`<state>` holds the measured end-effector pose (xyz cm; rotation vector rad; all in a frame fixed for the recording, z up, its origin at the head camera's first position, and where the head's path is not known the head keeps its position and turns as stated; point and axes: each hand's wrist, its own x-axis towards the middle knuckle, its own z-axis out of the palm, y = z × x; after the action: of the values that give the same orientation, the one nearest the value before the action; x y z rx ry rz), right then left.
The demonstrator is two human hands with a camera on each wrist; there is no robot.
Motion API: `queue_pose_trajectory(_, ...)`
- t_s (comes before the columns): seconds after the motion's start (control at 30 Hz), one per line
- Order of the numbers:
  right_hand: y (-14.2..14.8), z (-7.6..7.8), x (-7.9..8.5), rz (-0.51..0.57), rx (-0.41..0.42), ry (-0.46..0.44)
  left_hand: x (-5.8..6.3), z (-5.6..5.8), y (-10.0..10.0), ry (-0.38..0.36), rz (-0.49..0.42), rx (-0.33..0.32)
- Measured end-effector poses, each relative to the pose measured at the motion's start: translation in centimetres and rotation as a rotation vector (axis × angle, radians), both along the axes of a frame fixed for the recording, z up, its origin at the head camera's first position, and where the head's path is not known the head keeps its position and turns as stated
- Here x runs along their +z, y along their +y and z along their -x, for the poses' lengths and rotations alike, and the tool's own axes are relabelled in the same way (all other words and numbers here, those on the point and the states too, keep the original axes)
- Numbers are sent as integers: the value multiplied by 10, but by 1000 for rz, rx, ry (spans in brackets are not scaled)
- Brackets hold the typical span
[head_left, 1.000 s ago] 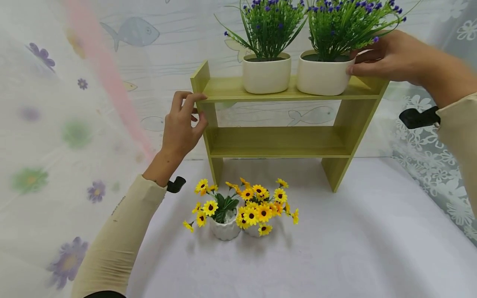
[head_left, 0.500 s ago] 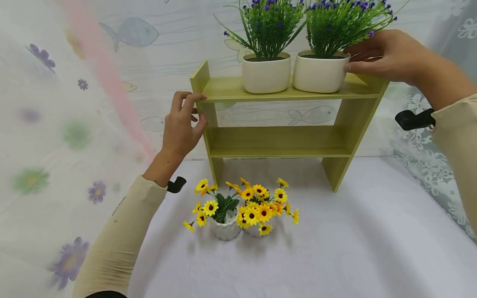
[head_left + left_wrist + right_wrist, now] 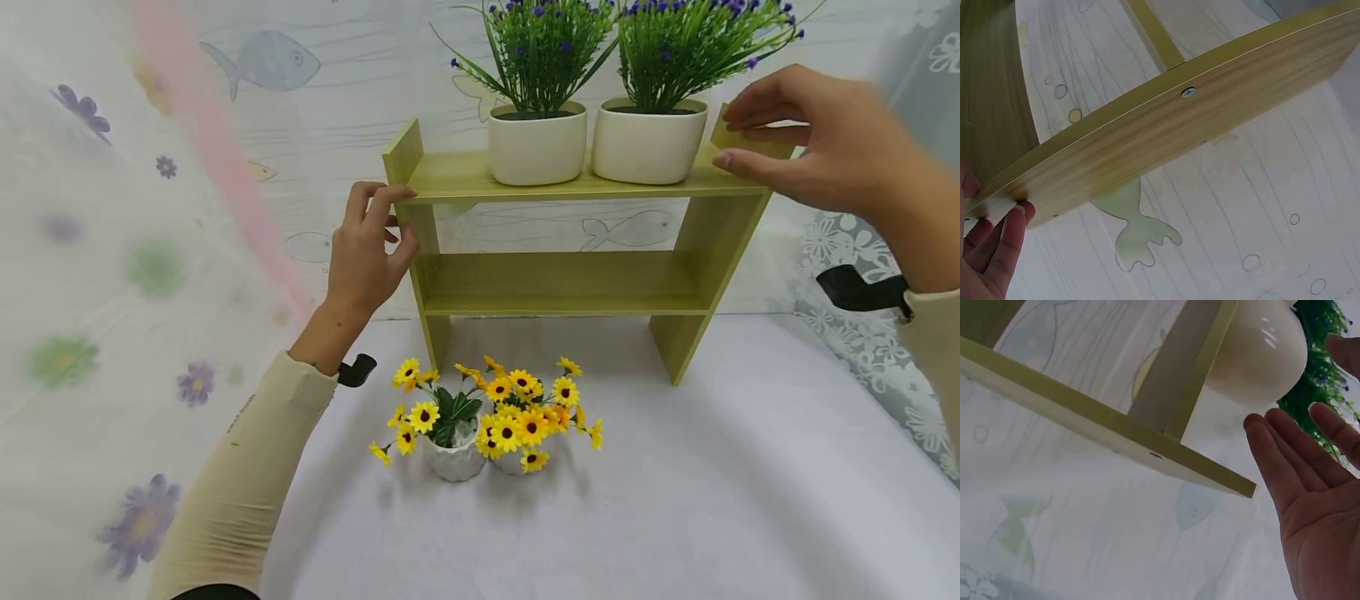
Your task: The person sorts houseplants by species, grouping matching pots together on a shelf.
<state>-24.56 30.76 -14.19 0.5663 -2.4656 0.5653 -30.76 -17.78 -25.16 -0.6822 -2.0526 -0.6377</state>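
Observation:
A yellow-green wooden two-tier shelf [image 3: 562, 287] stands on the white-covered table. My left hand [image 3: 367, 250] holds its left side panel near the top board; the left wrist view has fingertips [image 3: 1017, 215] against the panel's outer face. On the top board sit two white flowerpots with purple-flowered grass, a left pot [image 3: 537, 150] and a right pot [image 3: 648, 148], side by side. My right hand [image 3: 832, 146] is just right of the right pot, apart from it, fingers loosely extended and holding nothing. In the right wrist view a gap separates the fingertips from the pot [image 3: 1260, 353].
Two small white pots with yellow flowers, a left one [image 3: 453, 461] and a right one [image 3: 512, 463], stand on the table [image 3: 637, 517] before the shelf. A fish-print curtain [image 3: 337, 100] hangs behind. Lacy grey cloth [image 3: 862, 325] lies along the right.
The right pot has shifted slightly left and back, closer to the left pot. My right hand has let go of it and drawn away to the right. The left hand stays put.

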Motion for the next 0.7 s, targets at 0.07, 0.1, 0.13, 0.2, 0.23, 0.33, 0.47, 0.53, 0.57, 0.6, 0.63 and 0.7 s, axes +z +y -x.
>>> queue_pose_trajectory(0.07, -3, -8, -9, 9, 35, 57, 0, 0, 0, 4, -2, -3)
queue_pose_trajectory(0.1, -4, -13, -15, 15, 49, 78, 0, 1, 0, 6, -3, -5)
queue_pose_trajectory(0.13, -6, -17, -21, 13, 62, 103, 0, 1, 0, 8, -4, -7)
queue_pose_trajectory(0.2, -8, -24, -35, 22, 118, 152, 0, 2, -1, 13, -6, -9)
queue_pose_trajectory(0.23, -8, -26, -42, 28, 155, 177, 0, 2, 0, 17, -7, -9)
queue_pose_trajectory(0.33, -7, -30, -64, 69, 300, 215, 1, 2, 1, 16, -10, -13)
queue_pose_trajectory(0.47, -6, -33, -100, 155, 455, 190, 0, 2, 2, 4, -11, -13)
queue_pose_trajectory(0.53, -8, -33, -120, 193, 494, 165, 0, 1, 2, 3, -12, -11)
queue_pose_trajectory(0.57, -9, -32, -130, 207, 501, 147, 0, 1, 2, 4, -14, -10)
queue_pose_trajectory(0.6, -11, -31, -140, 221, 512, 129, 0, 1, 2, 5, -15, -9)
queue_pose_trajectory(0.63, -13, -29, -150, 233, 518, 109, 0, 1, 2, 7, -17, -9)
queue_pose_trajectory(0.7, -17, -26, -169, 245, 529, 68, 0, 1, 2, 9, -19, -13)
